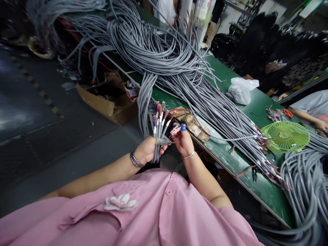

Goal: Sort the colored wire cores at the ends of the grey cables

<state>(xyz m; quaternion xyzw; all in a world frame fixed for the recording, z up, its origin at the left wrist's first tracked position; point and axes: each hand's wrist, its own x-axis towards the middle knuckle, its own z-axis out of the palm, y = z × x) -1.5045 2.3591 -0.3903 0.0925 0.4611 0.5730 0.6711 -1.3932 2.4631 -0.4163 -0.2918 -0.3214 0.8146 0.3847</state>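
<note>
My left hand (148,149) is closed around a bundle of grey cables (156,155) in front of my body; a grey cover sits on its thumb. White collars and bared coloured wires (161,108) stick up above the fist. One cable end points right, its thin wires (173,140) spread towards my right hand (185,142). That hand has a blue cover on the thumb. Its thumb and forefinger look apart, with a pink wrapped piece (175,130) at the forefinger; whether this is a finger cover or something held is unclear.
A large heap of grey cables (153,51) lies along the green table (225,150). On it are cardboard (203,135), a white plastic bag (241,90) and a green fan (285,136). An open carton (102,106) stands left. A co-worker's arm (304,116) shows at right.
</note>
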